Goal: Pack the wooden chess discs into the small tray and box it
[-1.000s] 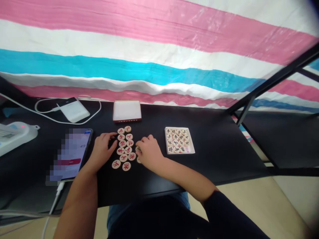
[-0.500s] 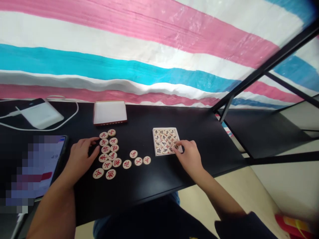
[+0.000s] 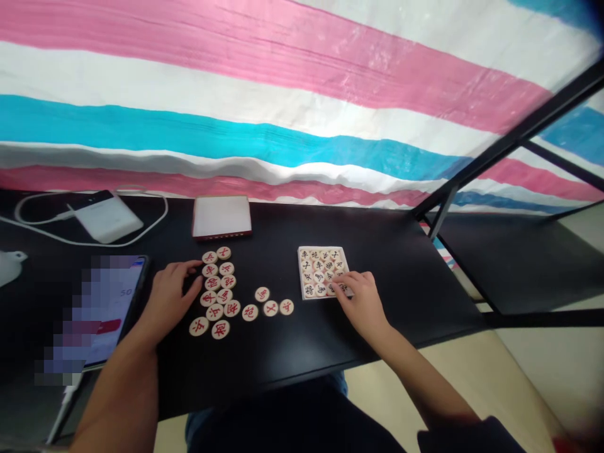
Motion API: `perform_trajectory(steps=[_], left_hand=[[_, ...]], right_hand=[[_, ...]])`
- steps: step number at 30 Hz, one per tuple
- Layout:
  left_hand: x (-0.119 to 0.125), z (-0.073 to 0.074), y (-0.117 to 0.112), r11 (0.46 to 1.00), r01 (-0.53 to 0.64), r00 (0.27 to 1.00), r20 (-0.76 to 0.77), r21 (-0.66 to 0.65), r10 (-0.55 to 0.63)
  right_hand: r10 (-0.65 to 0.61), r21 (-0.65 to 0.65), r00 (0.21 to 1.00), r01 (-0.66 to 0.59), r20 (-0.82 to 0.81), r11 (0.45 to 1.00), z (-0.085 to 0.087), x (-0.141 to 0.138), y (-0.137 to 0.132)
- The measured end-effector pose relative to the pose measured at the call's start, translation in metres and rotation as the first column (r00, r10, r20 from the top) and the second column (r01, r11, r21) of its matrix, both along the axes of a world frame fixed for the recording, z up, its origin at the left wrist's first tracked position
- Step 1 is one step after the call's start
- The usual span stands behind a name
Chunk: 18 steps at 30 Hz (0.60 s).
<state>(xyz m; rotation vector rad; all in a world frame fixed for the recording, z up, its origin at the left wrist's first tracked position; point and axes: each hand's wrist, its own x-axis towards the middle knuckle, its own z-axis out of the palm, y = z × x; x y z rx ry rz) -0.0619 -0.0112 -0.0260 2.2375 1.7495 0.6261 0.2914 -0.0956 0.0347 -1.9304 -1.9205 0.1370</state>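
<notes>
My left hand [image 3: 170,294] lies flat on the black table [image 3: 401,283], fingers spread, touching the left side of a cluster of round wooden chess pieces with red characters [image 3: 217,289]. Several more red-marked pieces [image 3: 270,307] lie loose in a row to the right of it. My right hand [image 3: 359,299] rests at the near right corner of a square tray [image 3: 304,296] packed with black-marked pieces [image 3: 321,267]. Its fingertips are bent onto the pieces there; whether they grip one is hidden.
A red-edged white box lid [image 3: 221,217] lies behind the red pieces. A phone [image 3: 101,308] lies at the left, a white power bank [image 3: 106,217] with a cable behind it. A striped sheet [image 3: 283,94] hangs behind the table. A black frame bar [image 3: 509,138] runs at right.
My right hand left the red pieces, laid out a short row, and moved right to the tray's corner. The left hand has stayed beside the cluster. The view shifted.
</notes>
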Motion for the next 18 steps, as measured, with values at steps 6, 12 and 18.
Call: perform_trajectory(steps=[6, 12, 18], left_hand=[[0.003, 0.004, -0.005, 1.000, -0.023, 1.000, 0.012, -0.016, 0.023], [0.005, 0.004, -0.007, 0.999, -0.037, 0.999, 0.030, -0.008, 0.038], [0.006, 0.004, -0.009, 0.999, -0.043, 0.998, 0.052, -0.010, 0.043]], right_hand=[[0.159, 0.021, 0.986, -0.158, -0.044, 0.987, -0.012, -0.042, 0.029], [0.130, 0.004, 0.992, -0.130, 0.001, 0.992, -0.028, -0.065, 0.043], [0.123, 0.007, 0.992, -0.123, 0.022, 0.992, -0.028, -0.088, 0.035]])
